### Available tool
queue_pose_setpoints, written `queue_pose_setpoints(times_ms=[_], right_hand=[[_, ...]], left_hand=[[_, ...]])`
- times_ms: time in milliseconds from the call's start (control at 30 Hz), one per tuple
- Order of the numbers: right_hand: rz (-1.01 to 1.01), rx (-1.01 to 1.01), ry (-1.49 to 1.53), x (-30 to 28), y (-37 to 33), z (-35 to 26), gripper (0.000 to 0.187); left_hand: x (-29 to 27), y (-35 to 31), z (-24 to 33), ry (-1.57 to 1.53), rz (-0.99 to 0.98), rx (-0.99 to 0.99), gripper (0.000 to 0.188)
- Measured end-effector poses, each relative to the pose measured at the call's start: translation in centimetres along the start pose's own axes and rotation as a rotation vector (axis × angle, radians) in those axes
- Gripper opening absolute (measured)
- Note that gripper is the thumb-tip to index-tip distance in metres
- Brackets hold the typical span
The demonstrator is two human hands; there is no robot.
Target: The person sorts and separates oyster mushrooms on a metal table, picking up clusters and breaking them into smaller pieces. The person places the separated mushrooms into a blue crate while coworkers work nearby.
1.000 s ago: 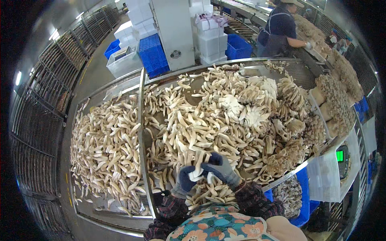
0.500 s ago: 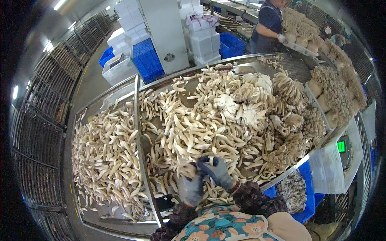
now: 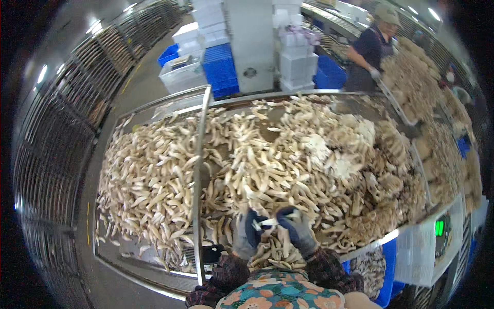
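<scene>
1. Left hand [image 3: 246, 232], gloved, grip closed on one end of a pale mushroom piece [image 3: 268, 222] held just above the heap on the steel desk [image 3: 154, 275].
2. Right hand [image 3: 297, 229], gloved, pinches the other end, possibly with a small tool; too blurred to tell.
3. The piece looks light, soft and snappable: hold it by the stem.
4. Count: one piece held, two hands, loose mushrooms [image 3: 154, 175] beyond counting.
</scene>
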State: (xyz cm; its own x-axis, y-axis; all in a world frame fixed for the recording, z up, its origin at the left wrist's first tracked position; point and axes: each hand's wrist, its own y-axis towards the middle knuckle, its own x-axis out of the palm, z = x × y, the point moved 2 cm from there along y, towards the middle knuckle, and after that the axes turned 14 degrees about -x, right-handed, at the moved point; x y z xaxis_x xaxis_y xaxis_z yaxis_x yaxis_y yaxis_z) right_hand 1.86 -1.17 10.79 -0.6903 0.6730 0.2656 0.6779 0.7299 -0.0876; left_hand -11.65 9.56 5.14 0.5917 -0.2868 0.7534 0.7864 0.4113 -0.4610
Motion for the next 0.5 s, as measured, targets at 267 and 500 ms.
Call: queue_pose_setpoints(times_ms=[267, 500], right_hand=[[0.019, -0.059, 0.049, -1.5, 1.7, 3.5, 0.024], [-0.217, 0.015, -0.145, 0.2, 6.1, -0.1, 0.066]], left_hand=[[2.1, 0.7, 1.0, 1.225, 0.633, 0.361, 0.053], [6.4, 1.3, 5.1, 1.043, 0.383, -0.263, 0.072]])
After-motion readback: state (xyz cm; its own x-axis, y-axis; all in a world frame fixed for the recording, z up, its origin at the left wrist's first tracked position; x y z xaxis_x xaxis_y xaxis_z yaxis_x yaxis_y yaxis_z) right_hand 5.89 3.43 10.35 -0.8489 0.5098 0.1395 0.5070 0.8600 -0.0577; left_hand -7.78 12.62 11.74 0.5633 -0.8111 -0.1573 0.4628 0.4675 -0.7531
